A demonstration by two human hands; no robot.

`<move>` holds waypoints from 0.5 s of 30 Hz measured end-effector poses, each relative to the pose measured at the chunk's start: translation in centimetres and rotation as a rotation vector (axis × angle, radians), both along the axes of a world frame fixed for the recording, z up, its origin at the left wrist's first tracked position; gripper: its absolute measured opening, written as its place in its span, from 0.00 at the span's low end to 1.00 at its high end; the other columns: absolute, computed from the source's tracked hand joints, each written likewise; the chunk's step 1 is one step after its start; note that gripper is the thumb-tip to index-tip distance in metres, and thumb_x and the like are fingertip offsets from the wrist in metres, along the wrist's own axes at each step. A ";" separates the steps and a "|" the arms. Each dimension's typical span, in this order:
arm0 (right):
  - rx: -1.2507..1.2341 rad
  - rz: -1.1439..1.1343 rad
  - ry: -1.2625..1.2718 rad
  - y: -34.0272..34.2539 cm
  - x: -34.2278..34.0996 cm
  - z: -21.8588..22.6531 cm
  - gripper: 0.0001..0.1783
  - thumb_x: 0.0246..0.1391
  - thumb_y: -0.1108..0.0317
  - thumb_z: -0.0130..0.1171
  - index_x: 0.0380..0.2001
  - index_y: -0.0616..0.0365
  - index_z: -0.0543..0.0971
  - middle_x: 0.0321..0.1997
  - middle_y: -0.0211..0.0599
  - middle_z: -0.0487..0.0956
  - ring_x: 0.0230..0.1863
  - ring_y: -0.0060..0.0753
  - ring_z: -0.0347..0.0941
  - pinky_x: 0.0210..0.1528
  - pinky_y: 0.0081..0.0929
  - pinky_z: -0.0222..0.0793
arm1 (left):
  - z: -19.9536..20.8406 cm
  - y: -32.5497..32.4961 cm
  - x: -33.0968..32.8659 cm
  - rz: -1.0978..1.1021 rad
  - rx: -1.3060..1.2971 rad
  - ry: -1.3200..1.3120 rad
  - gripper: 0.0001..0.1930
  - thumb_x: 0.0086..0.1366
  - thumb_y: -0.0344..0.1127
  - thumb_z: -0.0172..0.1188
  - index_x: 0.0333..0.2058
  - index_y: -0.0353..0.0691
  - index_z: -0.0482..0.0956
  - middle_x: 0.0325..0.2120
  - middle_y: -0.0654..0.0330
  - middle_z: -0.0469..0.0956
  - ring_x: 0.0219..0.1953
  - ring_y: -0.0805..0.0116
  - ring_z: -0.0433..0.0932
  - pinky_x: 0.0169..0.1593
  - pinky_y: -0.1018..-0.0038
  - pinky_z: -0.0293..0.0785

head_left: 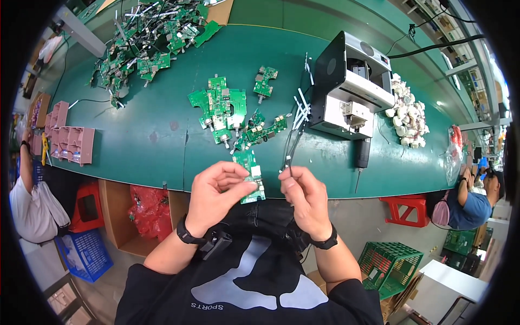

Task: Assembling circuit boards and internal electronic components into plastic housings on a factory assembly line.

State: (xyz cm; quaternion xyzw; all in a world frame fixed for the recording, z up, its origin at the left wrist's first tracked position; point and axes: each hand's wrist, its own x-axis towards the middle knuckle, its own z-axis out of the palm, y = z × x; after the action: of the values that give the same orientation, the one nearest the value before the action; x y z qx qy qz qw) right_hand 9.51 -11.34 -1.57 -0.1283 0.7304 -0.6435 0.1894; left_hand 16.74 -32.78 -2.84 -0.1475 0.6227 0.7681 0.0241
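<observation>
At lower centre, over the green table's near edge with bare surface left, we note left hand pinching a circuit board, right hand closed on thin black wires.

Long green-topped workbench, grey concrete floor, 2 red stools, green crate, blue basket
</observation>
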 end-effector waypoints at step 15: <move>0.203 0.023 0.245 0.3 -0.3 2.1 0.14 0.63 0.74 0.63 0.52 0.63 0.82 0.18 0.22 0.60 0.20 0.12 0.54 0.24 0.19 0.51 | 2.9 0.4 -0.4 -0.128 -0.256 0.061 0.18 0.64 0.20 0.68 0.50 0.33 0.72 0.43 0.52 0.86 0.46 0.68 0.85 0.51 0.72 0.81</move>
State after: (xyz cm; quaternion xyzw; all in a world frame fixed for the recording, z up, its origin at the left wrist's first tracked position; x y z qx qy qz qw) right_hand 9.19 -10.99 0.57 -0.1944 0.8078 -0.5438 0.1185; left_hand 16.32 -32.35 0.06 -0.0860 0.7241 0.6835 0.0349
